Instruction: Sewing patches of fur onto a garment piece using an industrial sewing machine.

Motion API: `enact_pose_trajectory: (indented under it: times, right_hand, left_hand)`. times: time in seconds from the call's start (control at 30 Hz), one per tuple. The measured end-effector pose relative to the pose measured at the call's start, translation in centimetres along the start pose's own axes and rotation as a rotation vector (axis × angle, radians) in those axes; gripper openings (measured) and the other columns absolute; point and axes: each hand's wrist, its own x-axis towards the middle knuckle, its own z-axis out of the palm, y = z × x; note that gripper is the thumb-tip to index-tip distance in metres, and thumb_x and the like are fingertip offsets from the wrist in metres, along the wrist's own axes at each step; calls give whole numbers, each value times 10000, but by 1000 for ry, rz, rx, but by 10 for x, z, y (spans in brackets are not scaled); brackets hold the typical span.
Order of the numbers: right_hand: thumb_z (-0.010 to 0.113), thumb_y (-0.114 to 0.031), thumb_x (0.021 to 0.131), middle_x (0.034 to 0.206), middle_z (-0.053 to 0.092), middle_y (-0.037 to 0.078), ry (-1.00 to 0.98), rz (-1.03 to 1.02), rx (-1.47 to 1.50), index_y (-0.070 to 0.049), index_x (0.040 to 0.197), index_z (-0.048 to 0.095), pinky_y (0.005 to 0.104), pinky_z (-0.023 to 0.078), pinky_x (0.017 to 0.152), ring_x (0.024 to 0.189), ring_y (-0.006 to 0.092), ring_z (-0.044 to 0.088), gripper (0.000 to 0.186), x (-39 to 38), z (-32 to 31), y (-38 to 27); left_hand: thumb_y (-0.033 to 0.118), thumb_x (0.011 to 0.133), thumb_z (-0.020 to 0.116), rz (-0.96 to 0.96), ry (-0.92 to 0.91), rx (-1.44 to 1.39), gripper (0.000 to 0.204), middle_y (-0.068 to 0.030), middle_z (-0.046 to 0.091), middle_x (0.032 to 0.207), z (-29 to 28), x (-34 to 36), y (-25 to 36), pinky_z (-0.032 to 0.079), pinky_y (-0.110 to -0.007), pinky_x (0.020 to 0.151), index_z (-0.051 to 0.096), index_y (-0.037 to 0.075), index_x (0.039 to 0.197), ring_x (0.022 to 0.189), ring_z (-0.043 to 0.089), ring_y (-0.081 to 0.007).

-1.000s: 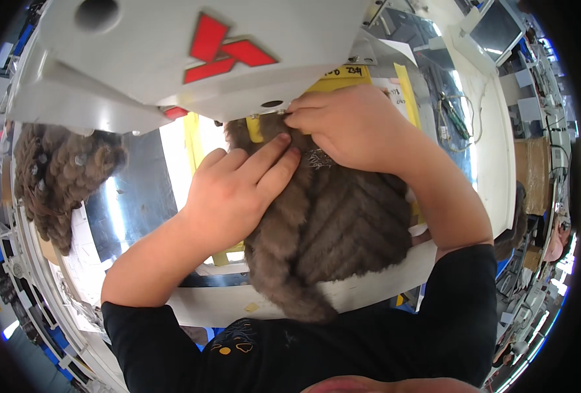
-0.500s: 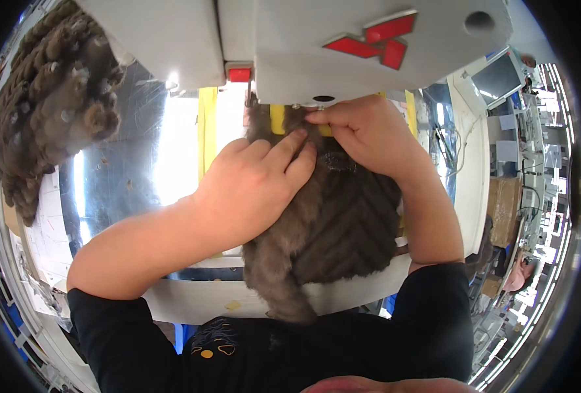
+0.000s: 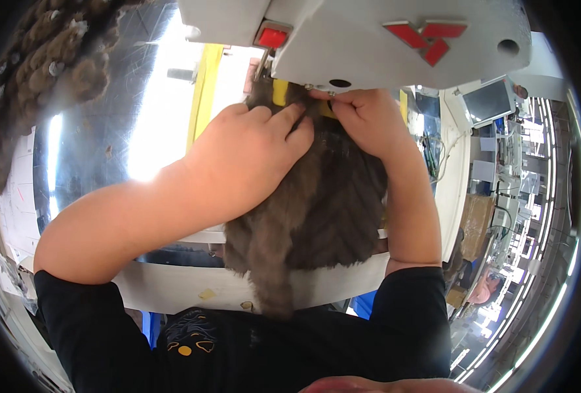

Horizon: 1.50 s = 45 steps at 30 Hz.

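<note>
A brown, ribbed furry fabric piece (image 3: 323, 216) lies on the white machine table and hangs over its front edge. My left hand (image 3: 244, 160) presses flat on its upper left part, fingers pointing toward the needle area. My right hand (image 3: 362, 118) pinches the fabric's top edge right under the grey sewing machine head (image 3: 382, 39). A yellow strip (image 3: 280, 92) shows at the needle, between my fingertips.
A pile of the same brown furry fabric (image 3: 41, 72) sits at the far left on the shiny metal table top (image 3: 100, 131). A yellow band (image 3: 202, 92) runs across the table. A small monitor (image 3: 490, 101) and cluttered benches stand to the right.
The view has swung so the machine head sits more to the right and the left fabric pile looms larger. Both hands stay on the fabric under the machine head.
</note>
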Motion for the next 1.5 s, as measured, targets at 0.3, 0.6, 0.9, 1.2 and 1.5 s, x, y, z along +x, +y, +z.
enact_pose_trajectory:
  times: [0.3,0.6,0.9,1.2,1.5]
  right_hand:
    - [623,-79,859,955,740,195,53,94,-31,-11,1026,749,435,551,826,924,401,689,220,9,-4,3]
    - [647,-134,900,1014,743,204,108,96,-55,-19,1097,714,447,546,834,975,417,690,238,14,3,15]
    - [653,-155,901,1043,749,191,120,104,-67,-35,1126,713,445,550,855,988,400,695,262,19,11,13]
    - [627,-118,875,1049,751,174,140,41,85,-36,1103,740,434,551,877,991,381,703,267,15,-4,-5]
    - [586,-95,848,1186,758,74,21,-273,-43,-70,1074,784,428,570,929,1100,293,697,301,-12,1,-13]
  left_hand:
    - [102,815,620,-14,26,-15,518,-121,683,1301,7,7,-9,540,-363,807,615,19,1326,935,670,-236]
    - [100,819,617,-51,-54,-18,533,-127,674,1316,0,10,-14,530,-380,846,598,4,1344,964,665,-254]
    - [74,808,627,-70,-97,27,589,-127,640,1411,-9,1,-21,526,-378,847,569,21,1391,982,673,-240]
    - [-9,718,655,-94,-144,-68,681,-151,617,1421,-15,4,-22,516,-418,913,560,16,1392,1054,649,-326]
    - [2,713,672,-75,-208,-16,653,-164,599,1421,-19,11,-20,507,-433,923,576,20,1359,1077,641,-345]
